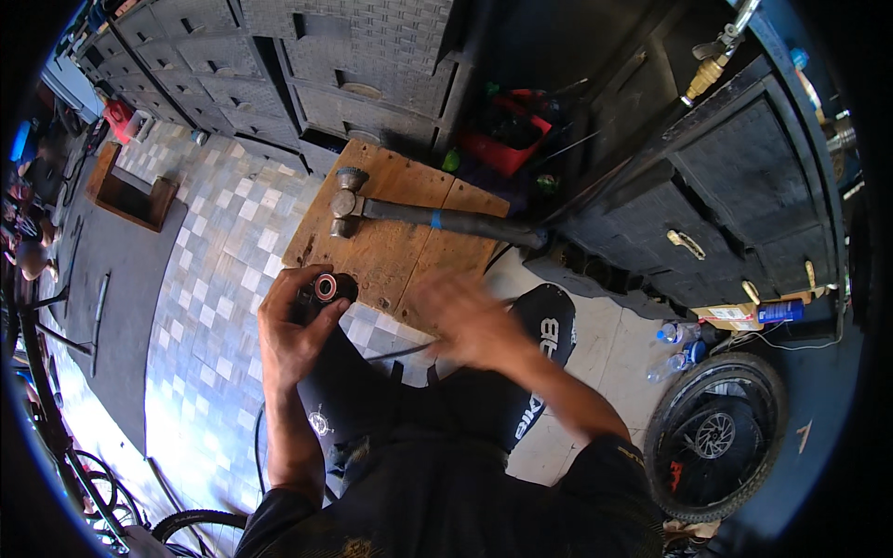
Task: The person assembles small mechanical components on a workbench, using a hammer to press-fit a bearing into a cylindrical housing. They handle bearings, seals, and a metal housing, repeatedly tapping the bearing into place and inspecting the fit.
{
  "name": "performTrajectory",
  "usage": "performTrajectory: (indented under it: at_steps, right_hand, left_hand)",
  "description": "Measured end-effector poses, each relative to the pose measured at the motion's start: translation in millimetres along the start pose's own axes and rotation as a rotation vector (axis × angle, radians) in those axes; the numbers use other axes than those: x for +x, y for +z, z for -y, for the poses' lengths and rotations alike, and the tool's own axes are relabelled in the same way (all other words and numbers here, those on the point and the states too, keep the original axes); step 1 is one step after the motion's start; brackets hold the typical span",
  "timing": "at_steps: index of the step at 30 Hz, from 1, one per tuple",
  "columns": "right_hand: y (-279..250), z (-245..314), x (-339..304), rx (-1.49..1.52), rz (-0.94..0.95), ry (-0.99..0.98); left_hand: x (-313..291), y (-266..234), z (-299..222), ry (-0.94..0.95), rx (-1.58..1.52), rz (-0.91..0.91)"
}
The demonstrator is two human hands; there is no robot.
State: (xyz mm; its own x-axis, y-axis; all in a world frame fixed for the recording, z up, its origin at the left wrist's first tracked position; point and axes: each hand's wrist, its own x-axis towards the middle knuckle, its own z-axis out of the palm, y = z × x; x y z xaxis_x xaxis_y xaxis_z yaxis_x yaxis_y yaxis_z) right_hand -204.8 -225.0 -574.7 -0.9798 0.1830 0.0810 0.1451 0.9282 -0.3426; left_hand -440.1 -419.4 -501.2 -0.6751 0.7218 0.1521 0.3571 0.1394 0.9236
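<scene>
- Holding item: left hand (290, 321), thumb and fingers closed around a dark round part (345, 287), close to the left corner of the worktop's near edge; whether the part touches the wood cannot be told.
- Bearing (326, 286), one, ring-shaped with a reddish seal; face turned up toward the viewer; apparently seated in the dark round part.
- Right hand (474, 321), one, blurred, by the near right corner of the worktop; well apart from the left hand; whether it grips anything cannot be told.
- Worktop (391, 256), wooden, planked and worn, set before the person's knees.
- Hammer (419, 216), one, laid across the worktop; head near the left edge, dark handle with a blue band reaching past the right edge; neither hand on it.
- Step in hand, as judged: handling or checking the bearing within its part.
- Next move, as judged: calls for a steady left grip, the bearing face kept clear, and the right fingers brought squarely to it; should the hammer be wanted, firm support on the wood first.
- Surroundings: drawer cabinet (363, 56) beyond the far edge; red bin (493, 153) beyond the far right corner; wheel (714, 435) with disc rotor, to the person's right.
</scene>
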Motion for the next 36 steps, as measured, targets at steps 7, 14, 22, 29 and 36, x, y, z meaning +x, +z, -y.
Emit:
performTrajectory:
  at_steps: [7, 14, 22, 29, 36]
  right_hand:
    - [-22.5, 35.5, -33.1, -0.087, -0.094, 0.217]
    - [-42.8, 3.4, -21.8, -0.114, 0.131, 0.709]
    - [8.9, 34.7, 0.6, -0.023, -0.112, 0.079]
    - [-67.3, -58.7, -72.7, -0.007, -0.08, 0.781]
    - [-71.5, -44.5, 3.6, 0.152, -0.479, 0.556]
  left_hand:
    - [9.5, -3.1, -2.7, -0.066, -0.048, 0.02]
    - [14.8, 3.8, -8.7, 0.023, -0.025, 0.095]
    - [17.1, 14.0, -14.7, 0.105, 0.05, 0.093]
    - [15.8, 31.7, -9.8, 0.188, 0.079, 0.227]
    - [16.0, 89.6, 1.9, 0.163, 0.118, 0.411]
